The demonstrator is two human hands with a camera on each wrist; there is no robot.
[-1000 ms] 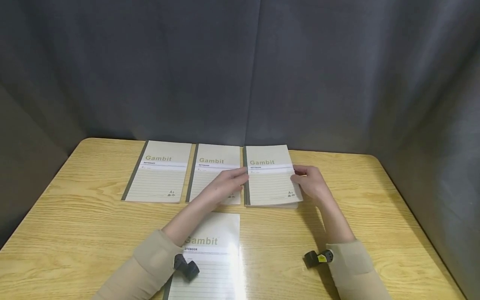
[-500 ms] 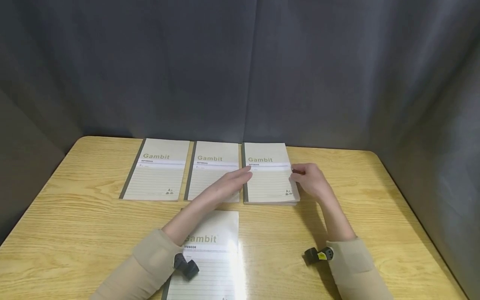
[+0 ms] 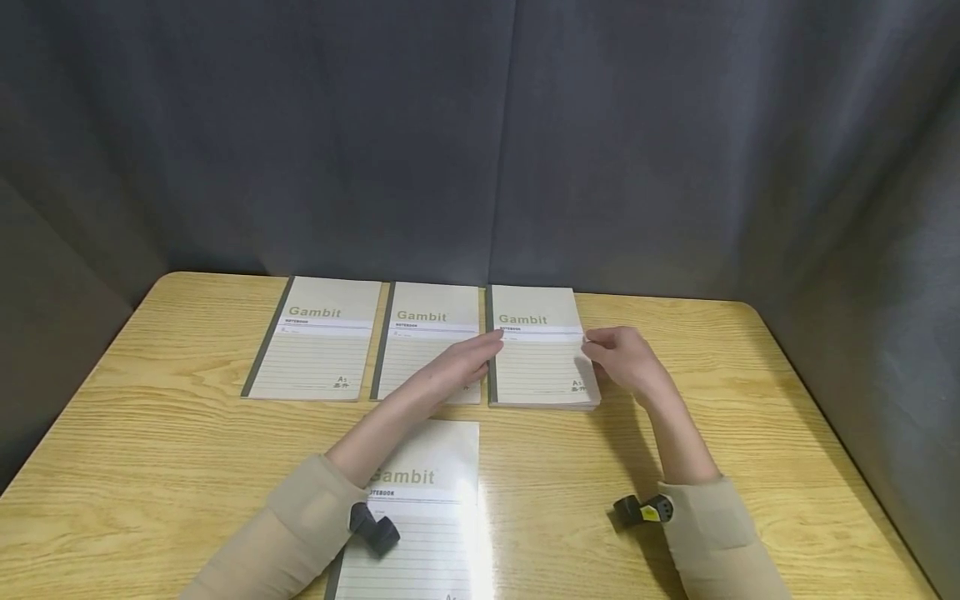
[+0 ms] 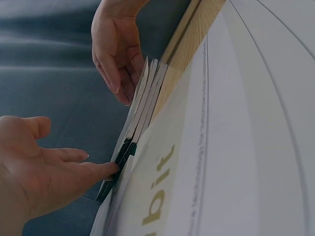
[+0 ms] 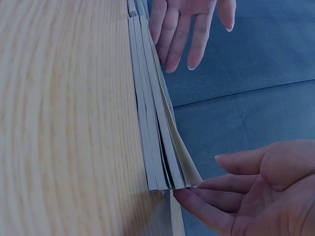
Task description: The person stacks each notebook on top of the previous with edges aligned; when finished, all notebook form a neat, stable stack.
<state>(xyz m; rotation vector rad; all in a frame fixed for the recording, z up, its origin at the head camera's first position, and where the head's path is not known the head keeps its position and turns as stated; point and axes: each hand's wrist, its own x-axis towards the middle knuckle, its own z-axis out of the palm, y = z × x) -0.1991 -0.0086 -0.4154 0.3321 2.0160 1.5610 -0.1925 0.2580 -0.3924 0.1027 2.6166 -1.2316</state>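
In the head view, a stack of pale A5 notebooks (image 3: 536, 367) with dark spines lies flat at the back of the table. My left hand (image 3: 450, 372) reaches over the middle notebook (image 3: 427, 300), its extended fingertips at the stack's spine side. On the opposite side, my right hand (image 3: 622, 357) touches the stack's right edge. The right wrist view shows its fingers (image 5: 211, 196) against the corner of the page edges, thumb held apart. There the top cover (image 5: 179, 142) bows up slightly from the rest. The left wrist view shows my left fingertip (image 4: 110, 168) on the dark spines.
Another notebook (image 3: 318, 342) lies at the back left, in line with the middle one. A larger-looking notebook (image 3: 427, 533) lies in front, partly under my left forearm. The wooden table (image 3: 165, 467) ends at a dark curtain (image 3: 375, 142) behind the notebooks.
The top notebook of the right stack, askew a second ago, has turned and now lines up with those below. Both hands stay at its sides, the left fingertips slightly farther right.
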